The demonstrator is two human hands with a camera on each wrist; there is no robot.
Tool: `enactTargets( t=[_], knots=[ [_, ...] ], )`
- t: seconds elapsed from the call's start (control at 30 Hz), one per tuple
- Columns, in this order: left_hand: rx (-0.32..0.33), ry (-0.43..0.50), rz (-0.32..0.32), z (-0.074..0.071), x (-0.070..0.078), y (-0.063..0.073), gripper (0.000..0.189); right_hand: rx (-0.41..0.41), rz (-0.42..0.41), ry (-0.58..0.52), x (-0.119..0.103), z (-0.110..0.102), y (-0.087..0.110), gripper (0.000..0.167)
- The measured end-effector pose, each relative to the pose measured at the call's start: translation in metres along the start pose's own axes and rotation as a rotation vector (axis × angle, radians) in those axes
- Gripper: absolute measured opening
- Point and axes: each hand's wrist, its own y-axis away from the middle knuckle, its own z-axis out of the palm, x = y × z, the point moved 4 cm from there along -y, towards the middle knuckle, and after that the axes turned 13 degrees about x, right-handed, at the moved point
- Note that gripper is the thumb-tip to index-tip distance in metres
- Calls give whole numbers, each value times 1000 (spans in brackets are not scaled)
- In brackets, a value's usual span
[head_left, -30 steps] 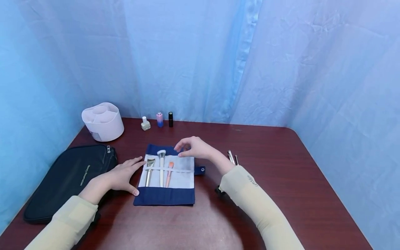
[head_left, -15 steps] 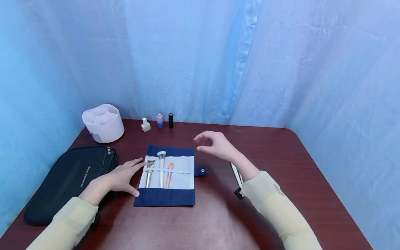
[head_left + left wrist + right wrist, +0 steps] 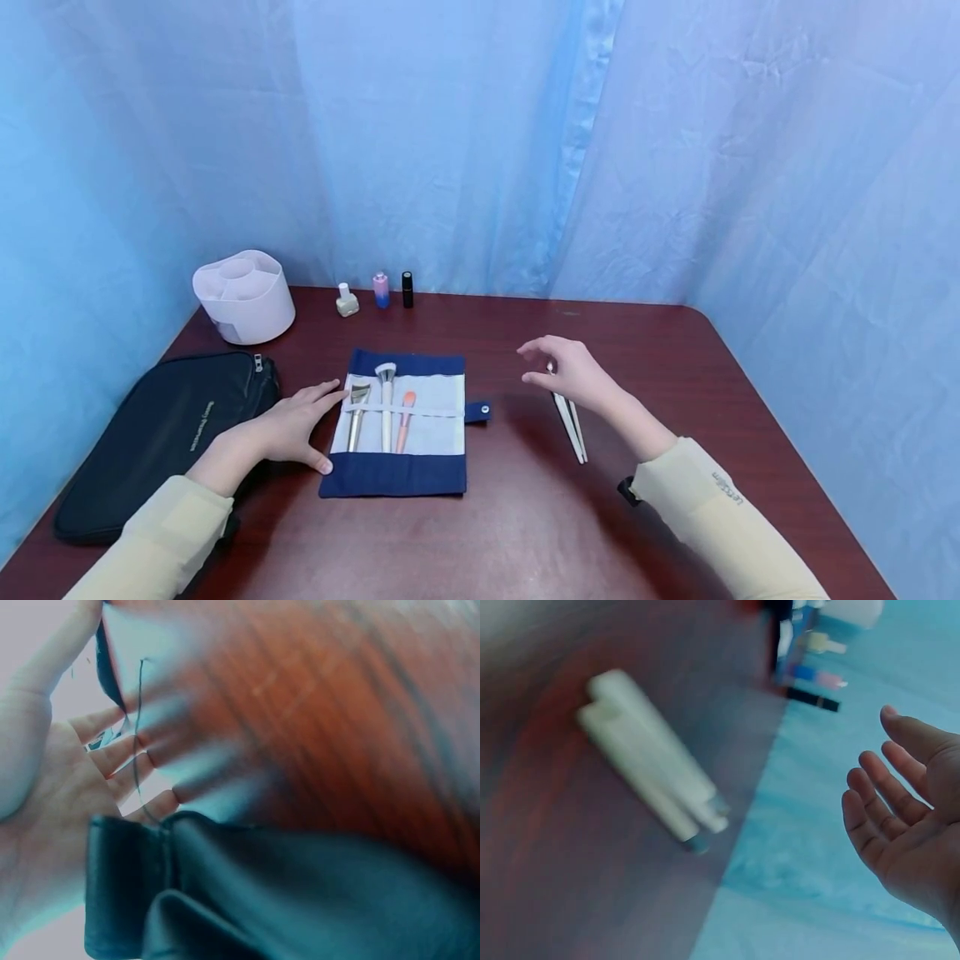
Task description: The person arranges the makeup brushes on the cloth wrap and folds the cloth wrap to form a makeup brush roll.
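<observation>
An unrolled navy and white brush roll [image 3: 437,435] lies on the table. Three makeup brushes sit under its strap: a flat silver one [image 3: 356,425], a white-handled one [image 3: 386,408] and a small pink one [image 3: 405,417]. My left hand [image 3: 288,425] rests at the roll's left edge, fingers spread and thumb on the near corner. To the right of the roll, my right hand [image 3: 573,371] hovers above loose white-handled makeup brushes [image 3: 567,421], holding nothing, its fingers loosely bent. Their heads are partly hidden by that hand in the head view; the white handles [image 3: 649,754] look blurred in the right wrist view.
A black zipped case [image 3: 161,433] lies left, under or beside the left forearm. At the back stand a white divided organizer [image 3: 251,304], a nail polish bottle [image 3: 347,302], a pink-blue bottle [image 3: 381,292] and a black tube [image 3: 407,290]. Curtains [image 3: 450,150] border the table.
My right hand has moved right from above the brush roll to above the loose brushes, whose handles have come into view. My left hand has stayed at the roll's edge.
</observation>
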Motion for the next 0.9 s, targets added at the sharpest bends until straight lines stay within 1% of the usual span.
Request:
enactTargets(
  t=[0.2, 0.33, 0.47, 0.63, 0.77, 0.9],
  knots=[
    [5, -10, 0, 1, 0, 1, 109, 1, 6, 83, 26, 3, 19, 33],
    [3, -11, -2, 1, 0, 0, 109, -10, 36, 83, 38, 8, 32, 28],
    [0, -2, -2, 1, 1, 0, 108, -18, 56, 105, 47, 11, 42, 24],
    [5, -21, -2, 3, -1, -1, 109, -13, 38, 132, 54, 13, 45, 22],
    [13, -29, -1, 3, -2, -1, 110, -49, 29, 139, 55, 18, 45, 22],
    [14, -28, 4, 3, -2, -1, 109, -84, 39, 145, 52, 23, 44, 22]
  ],
)
